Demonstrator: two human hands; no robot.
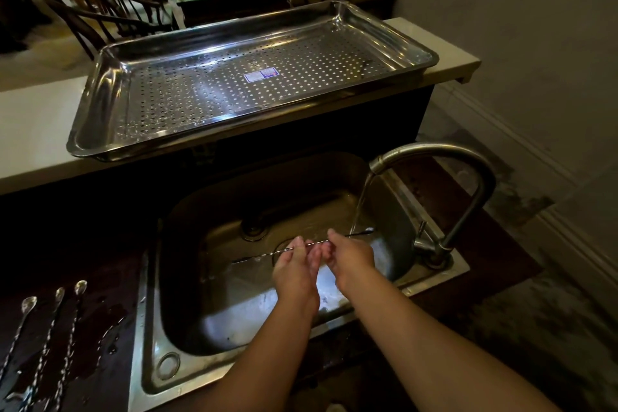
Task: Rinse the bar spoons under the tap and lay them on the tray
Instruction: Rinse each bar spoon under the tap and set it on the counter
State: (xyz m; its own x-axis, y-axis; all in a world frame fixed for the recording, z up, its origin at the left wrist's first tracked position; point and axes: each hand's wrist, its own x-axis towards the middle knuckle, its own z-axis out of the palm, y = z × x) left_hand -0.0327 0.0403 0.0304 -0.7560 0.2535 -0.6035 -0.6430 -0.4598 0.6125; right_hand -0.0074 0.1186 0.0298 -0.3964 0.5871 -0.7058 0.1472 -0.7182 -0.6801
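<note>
Over the steel sink (150, 311) both hands hold one long twisted bar spoon (264, 255) level. My left hand (296, 269) pinches its middle and my right hand (351, 257) grips it nearer the bowl end. The spoon's bowl (366, 230) sits in the stream of water falling from the curved tap (468, 174). Three more bar spoons (50, 328) lie side by side on the dark wet counter at the lower left. The perforated steel tray (110, 90) rests on the pale ledge behind the sink with nothing on it but a label.
The tap's lever (422, 227) stands at the sink's right rim. A pale ledge (33, 130) runs behind the sink. Dark wooden chairs (110, 7) stand beyond it. A wall and skirting board (535, 157) close the right side.
</note>
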